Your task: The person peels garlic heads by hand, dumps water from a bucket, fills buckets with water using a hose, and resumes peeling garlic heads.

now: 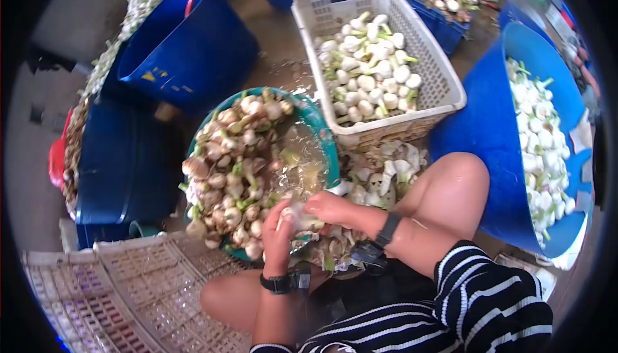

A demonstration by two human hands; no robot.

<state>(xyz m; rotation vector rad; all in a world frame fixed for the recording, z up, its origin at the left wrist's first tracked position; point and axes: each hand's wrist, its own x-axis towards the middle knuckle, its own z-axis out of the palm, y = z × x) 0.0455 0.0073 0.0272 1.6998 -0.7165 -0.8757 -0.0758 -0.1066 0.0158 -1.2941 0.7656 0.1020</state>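
A pale garlic bulb [297, 216], partly smeared by motion, is between my two hands over the near edge of a teal basin [331, 153]. My left hand [277, 229] is closed around the bulb from the left. On its other side my right hand [329, 209] pinches at the bulb with bent fingers. Unpeeled garlic bulbs [233, 179] with brown skins and green stems heap up in the basin's left part. Murky water [302, 160] with bits of skin fills the right part.
A white plastic crate [402, 123] of peeled white bulbs stands beyond the basin. Loose garlic skins [380, 169] lie before it. Blue tubs stand left [193, 44] and right [476, 118], the right one holding white bulbs. A pale plastic basket [141, 282] is at near left.
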